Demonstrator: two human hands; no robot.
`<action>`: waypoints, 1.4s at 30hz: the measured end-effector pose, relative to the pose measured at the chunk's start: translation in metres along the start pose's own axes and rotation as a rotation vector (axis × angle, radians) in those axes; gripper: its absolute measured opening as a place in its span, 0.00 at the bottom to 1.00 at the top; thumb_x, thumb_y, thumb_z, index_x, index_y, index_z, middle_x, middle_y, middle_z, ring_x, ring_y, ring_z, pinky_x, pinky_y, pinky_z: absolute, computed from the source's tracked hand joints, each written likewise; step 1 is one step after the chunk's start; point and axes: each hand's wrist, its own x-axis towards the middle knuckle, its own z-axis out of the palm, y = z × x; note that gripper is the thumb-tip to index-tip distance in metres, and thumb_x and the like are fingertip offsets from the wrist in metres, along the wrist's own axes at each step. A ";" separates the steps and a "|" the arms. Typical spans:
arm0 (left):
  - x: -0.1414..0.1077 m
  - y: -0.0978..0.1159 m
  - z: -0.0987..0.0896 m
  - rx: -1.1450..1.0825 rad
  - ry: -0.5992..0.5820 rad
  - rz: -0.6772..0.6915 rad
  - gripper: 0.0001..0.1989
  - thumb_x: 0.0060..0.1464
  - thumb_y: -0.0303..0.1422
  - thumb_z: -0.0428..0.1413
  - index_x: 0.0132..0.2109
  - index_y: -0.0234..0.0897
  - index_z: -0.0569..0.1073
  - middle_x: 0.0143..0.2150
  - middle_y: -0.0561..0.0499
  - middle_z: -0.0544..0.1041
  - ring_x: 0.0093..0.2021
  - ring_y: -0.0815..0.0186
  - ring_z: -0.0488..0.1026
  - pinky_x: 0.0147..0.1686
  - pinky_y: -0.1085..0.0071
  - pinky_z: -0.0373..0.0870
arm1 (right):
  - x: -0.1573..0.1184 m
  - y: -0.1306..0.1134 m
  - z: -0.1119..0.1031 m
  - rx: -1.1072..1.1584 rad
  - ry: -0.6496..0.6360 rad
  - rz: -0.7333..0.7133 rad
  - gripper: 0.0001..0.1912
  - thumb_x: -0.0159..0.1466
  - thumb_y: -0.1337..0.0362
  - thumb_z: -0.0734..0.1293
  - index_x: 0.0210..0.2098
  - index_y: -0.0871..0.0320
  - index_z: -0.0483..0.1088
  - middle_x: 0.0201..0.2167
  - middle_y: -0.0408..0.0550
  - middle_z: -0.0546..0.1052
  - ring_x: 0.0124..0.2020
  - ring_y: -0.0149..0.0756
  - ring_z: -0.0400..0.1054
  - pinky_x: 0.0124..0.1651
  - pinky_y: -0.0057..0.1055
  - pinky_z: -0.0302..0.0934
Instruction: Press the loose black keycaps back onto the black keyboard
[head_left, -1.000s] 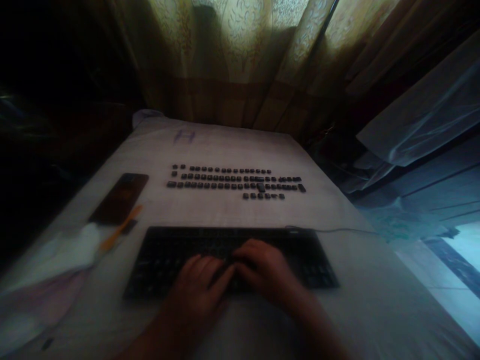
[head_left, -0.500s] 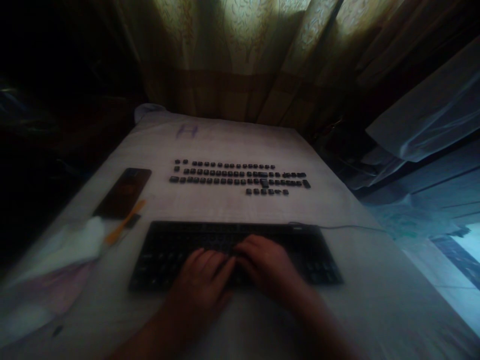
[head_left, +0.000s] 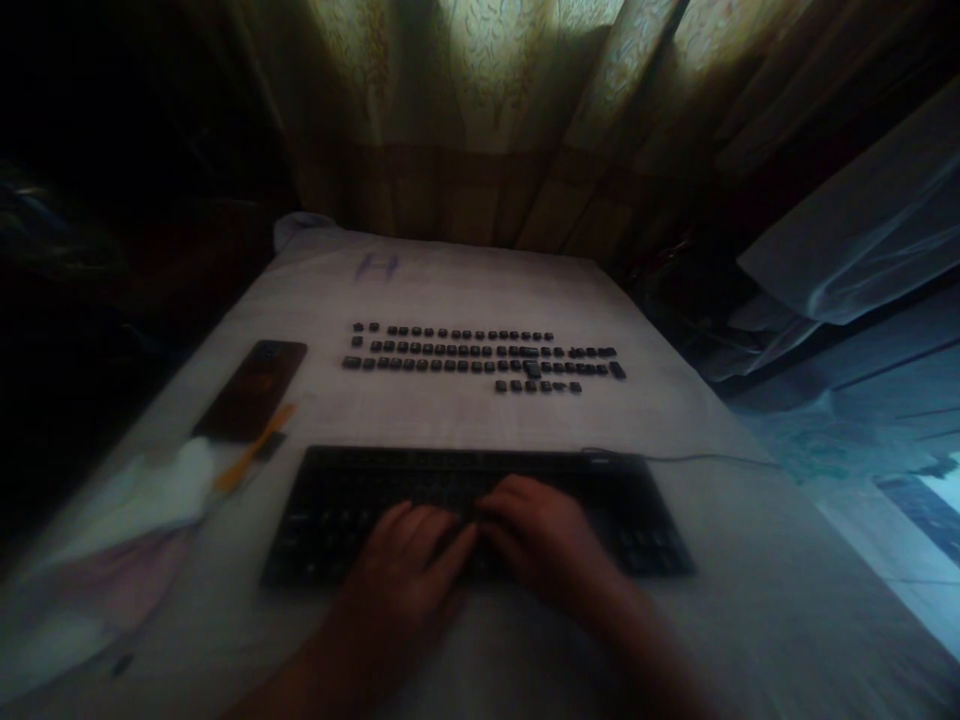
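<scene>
Backlit, patterned, yellowish curtains

A dark phone lies near what looks like a crumpled cloth; patterned curtains hang behind.

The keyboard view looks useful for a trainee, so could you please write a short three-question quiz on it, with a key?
1. True or false: the left hand and the right hand are both over the keyboard.
2. Fill in the missing word: beyond the keyboard, small black ____ lie in rows on the pale surface.
3. Multiple choice: what colour is the slim tool beside the phone? (a) blue (b) orange (c) green

Key:
1. True.
2. Keycaps.
3. (b) orange.
</scene>
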 end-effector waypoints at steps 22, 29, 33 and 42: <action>0.004 0.000 -0.001 -0.006 0.038 -0.002 0.16 0.65 0.30 0.49 0.58 0.36 0.72 0.50 0.45 0.77 0.50 0.57 0.72 0.56 0.54 0.68 | -0.001 -0.001 0.003 0.071 0.020 0.018 0.10 0.63 0.72 0.68 0.41 0.58 0.80 0.36 0.49 0.80 0.36 0.39 0.75 0.41 0.34 0.68; 0.002 0.000 -0.001 0.001 -0.001 -0.002 0.18 0.64 0.31 0.51 0.59 0.37 0.71 0.50 0.45 0.77 0.51 0.57 0.72 0.57 0.53 0.66 | -0.007 0.001 0.004 -0.035 0.024 -0.035 0.14 0.65 0.71 0.64 0.46 0.55 0.79 0.36 0.50 0.79 0.35 0.38 0.74 0.38 0.32 0.68; 0.002 0.001 -0.001 0.020 0.014 0.005 0.17 0.65 0.30 0.50 0.58 0.36 0.72 0.50 0.45 0.77 0.51 0.57 0.72 0.57 0.54 0.66 | -0.011 0.001 0.006 -0.123 0.030 -0.068 0.17 0.65 0.72 0.62 0.50 0.56 0.77 0.35 0.50 0.78 0.33 0.37 0.71 0.36 0.32 0.67; 0.005 0.003 -0.001 0.047 0.003 0.002 0.16 0.66 0.30 0.48 0.57 0.35 0.72 0.49 0.45 0.78 0.49 0.57 0.73 0.57 0.53 0.64 | -0.012 0.000 0.013 -0.213 0.071 -0.088 0.18 0.66 0.72 0.62 0.50 0.53 0.77 0.35 0.51 0.78 0.34 0.39 0.71 0.36 0.33 0.66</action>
